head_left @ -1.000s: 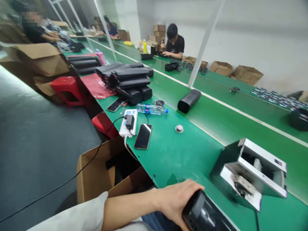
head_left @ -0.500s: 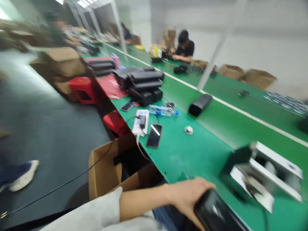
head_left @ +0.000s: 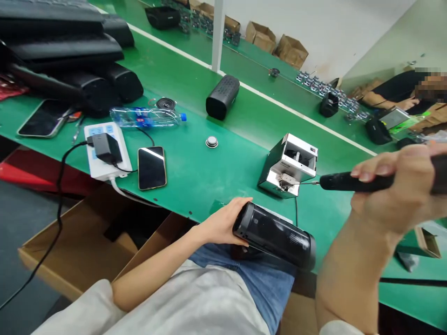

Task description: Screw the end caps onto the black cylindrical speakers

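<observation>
My left hand (head_left: 228, 221) grips one end of a glossy black cylindrical speaker (head_left: 275, 235) at the table's front edge, above my lap. Raised at the right, my right hand (head_left: 405, 186) is wrapped round a black electric screwdriver (head_left: 352, 182). The driver's thin bit points left, its tip at the front of a silver and black screw feeder machine (head_left: 291, 160). The machine stands on the green table (head_left: 237, 172) just behind the speaker. A small round silver part (head_left: 211, 142) lies to the machine's left.
At the left are a power strip (head_left: 106, 160), a phone (head_left: 152, 167), a plastic bottle (head_left: 150, 117) and stacked black speaker housings (head_left: 63, 42). Another housing (head_left: 222, 97) lies mid-table. A cardboard box (head_left: 80, 237) is below the edge. Another person (head_left: 391, 93) works at the far right.
The view has swung right and down. My right hand with the screwdriver has come into view. The machine shows sharply now, and my left hand still holds the speaker.
</observation>
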Motion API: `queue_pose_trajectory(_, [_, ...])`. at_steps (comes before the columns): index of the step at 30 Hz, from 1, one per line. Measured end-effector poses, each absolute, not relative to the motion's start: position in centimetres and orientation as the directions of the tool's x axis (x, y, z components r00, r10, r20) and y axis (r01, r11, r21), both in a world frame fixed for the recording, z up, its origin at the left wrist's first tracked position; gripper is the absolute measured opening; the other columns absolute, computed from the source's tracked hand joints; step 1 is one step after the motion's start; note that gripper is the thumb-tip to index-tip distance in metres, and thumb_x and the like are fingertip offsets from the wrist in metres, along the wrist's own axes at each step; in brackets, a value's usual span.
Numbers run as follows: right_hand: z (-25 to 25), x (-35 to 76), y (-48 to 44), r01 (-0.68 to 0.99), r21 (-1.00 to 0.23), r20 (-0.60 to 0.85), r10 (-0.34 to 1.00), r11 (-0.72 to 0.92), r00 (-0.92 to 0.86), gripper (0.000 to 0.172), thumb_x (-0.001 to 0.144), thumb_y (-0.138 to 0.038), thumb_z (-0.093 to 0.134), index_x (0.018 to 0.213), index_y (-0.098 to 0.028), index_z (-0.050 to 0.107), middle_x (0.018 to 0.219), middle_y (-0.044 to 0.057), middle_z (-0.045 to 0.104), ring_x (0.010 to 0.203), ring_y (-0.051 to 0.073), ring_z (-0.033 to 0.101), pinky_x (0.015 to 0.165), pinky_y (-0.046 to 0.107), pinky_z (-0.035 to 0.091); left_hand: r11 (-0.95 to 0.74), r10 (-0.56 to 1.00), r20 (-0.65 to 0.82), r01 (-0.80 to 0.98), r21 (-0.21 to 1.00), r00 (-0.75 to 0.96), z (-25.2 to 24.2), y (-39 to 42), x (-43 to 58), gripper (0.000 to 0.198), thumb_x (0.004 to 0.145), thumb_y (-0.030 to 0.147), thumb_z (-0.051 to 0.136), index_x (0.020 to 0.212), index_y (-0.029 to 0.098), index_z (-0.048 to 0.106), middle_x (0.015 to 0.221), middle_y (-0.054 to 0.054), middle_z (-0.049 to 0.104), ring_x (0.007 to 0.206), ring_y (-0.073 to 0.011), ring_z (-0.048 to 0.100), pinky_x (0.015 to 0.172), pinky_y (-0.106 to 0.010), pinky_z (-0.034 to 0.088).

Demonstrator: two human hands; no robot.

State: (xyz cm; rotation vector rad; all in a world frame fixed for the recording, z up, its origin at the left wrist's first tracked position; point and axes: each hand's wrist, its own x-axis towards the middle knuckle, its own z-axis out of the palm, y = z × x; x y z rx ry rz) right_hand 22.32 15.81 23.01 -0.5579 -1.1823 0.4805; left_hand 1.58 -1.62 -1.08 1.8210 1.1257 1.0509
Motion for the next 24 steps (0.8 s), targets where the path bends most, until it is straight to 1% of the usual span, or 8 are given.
queue_pose_trajectory(2, [22.3, 21.6, 16.9, -0.09, -0.544, 0.802, 0.548, 0.834, 0.239, 0.016, 0.079, -0.026, 0.082, 0.085, -0.024, 0.068, 0.056, -0.011, 0.048, 0.04, 0.01, 0.045, 0.036, 0.023, 0.041, -0.34, 0.926, 0.255, 0.321, 0.884, 0.28, -1.1, -1.6, 1.5, 0.137, 0.075, 0.055, 0.111, 0.18, 0.029, 0.027, 0.176, -0.024, 0.05, 0.165, -0.0485, 0.052, 0.138, -0.066, 0.047])
queue_pose_trajectory(3, [22.0, 21.4, 17.2, -0.075, -0.533, 0.813, 0.534, 0.843, 0.229, 0.012, 0.08, -0.024, 0.08, 0.084, -0.023, 0.069, 0.055, -0.01, 0.049, 0.039, 0.01, 0.046, 0.035, 0.024, 0.041, -0.339, 0.926, 0.253, 0.321, 0.884, 0.28, -1.2, -1.6, 1.5, 0.137, 0.075, 0.055, 0.111, 0.18, 0.029, 0.027, 0.176, -0.024, 0.05, 0.165, -0.0484, 0.052, 0.138, -0.066, 0.047])
queue_pose_trajectory(6, [21.6, 21.4, 17.5, -0.005, -0.576, 0.791, 0.559, 0.817, 0.249, 0.012, 0.084, -0.022, 0.079, 0.081, -0.022, 0.067, 0.055, -0.009, 0.051, 0.039, 0.012, 0.049, 0.035, 0.024, 0.042, -0.335, 0.926, 0.247, 0.323, 0.885, 0.284, -1.1, -1.6, 1.5, 0.138, 0.075, 0.055, 0.111, 0.18, 0.029, 0.026, 0.175, -0.024, 0.05, 0.165, -0.0483, 0.052, 0.138, -0.067, 0.047])
queue_pose_trajectory(12, [21.8, 21.0, 17.8, 0.013, -0.586, 0.787, 0.565, 0.81, 0.246, 0.012, 0.087, -0.021, 0.078, 0.082, -0.022, 0.067, 0.057, -0.006, 0.055, 0.039, 0.015, 0.054, 0.034, 0.027, 0.042, -0.321, 0.931, 0.23, 0.338, 0.885, 0.283, -0.9, -1.7, 1.4, 0.142, 0.073, 0.046, 0.114, 0.182, 0.031, 0.024, 0.176, -0.023, 0.049, 0.164, -0.0478, 0.053, 0.137, -0.066, 0.049])
queue_pose_trajectory(14, [21.8, 20.9, 18.3, -0.038, -0.571, 0.804, 0.567, 0.82, 0.179, 0.009, 0.088, -0.02, 0.077, 0.085, -0.021, 0.069, 0.057, -0.007, 0.055, 0.039, 0.014, 0.053, 0.035, 0.028, 0.043, -0.319, 0.932, 0.227, 0.338, 0.886, 0.283, -0.8, -1.7, 1.3, 0.14, 0.074, 0.046, 0.114, 0.181, 0.031, 0.025, 0.176, -0.023, 0.049, 0.164, -0.0478, 0.053, 0.137, -0.066, 0.048])
queue_pose_trajectory(18, [21.8, 20.6, 18.9, -0.245, -0.532, 0.845, 0.526, 0.81, -0.097, 0.008, 0.086, -0.013, 0.075, 0.091, -0.02, 0.073, 0.057, -0.009, 0.056, 0.037, 0.011, 0.05, 0.034, 0.026, 0.044, -0.314, 0.932, 0.224, 0.324, 0.893, 0.285, -0.8, -1.7, 1.1, 0.137, 0.076, 0.05, 0.112, 0.181, 0.031, 0.025, 0.175, -0.023, 0.049, 0.164, -0.0475, 0.053, 0.137, -0.067, 0.048])
queue_pose_trajectory(20, [21.9, 20.3, 18.7, -0.23, -0.531, 0.844, 0.532, 0.816, -0.061, 0.008, 0.086, -0.012, 0.075, 0.086, -0.02, 0.072, 0.057, -0.009, 0.055, 0.036, 0.01, 0.05, 0.032, 0.024, 0.042, -0.309, 0.933, 0.22, 0.321, 0.896, 0.283, -0.8, -1.7, 1.1, 0.137, 0.076, 0.049, 0.112, 0.181, 0.032, 0.025, 0.176, -0.022, 0.048, 0.165, -0.0476, 0.052, 0.137, -0.068, 0.047])
queue_pose_trajectory(24, [22.0, 19.7, 17.7, -0.135, -0.56, 0.801, 0.576, 0.817, 0.16, 0.014, 0.084, -0.017, 0.076, 0.077, -0.021, 0.065, 0.054, -0.009, 0.05, 0.034, 0.011, 0.046, 0.03, 0.025, 0.036, -0.298, 0.936, 0.21, 0.322, 0.899, 0.282, -1.0, -1.8, 1.0, 0.139, 0.074, 0.047, 0.114, 0.18, 0.033, 0.026, 0.176, -0.021, 0.048, 0.165, -0.0469, 0.052, 0.137, -0.068, 0.048])
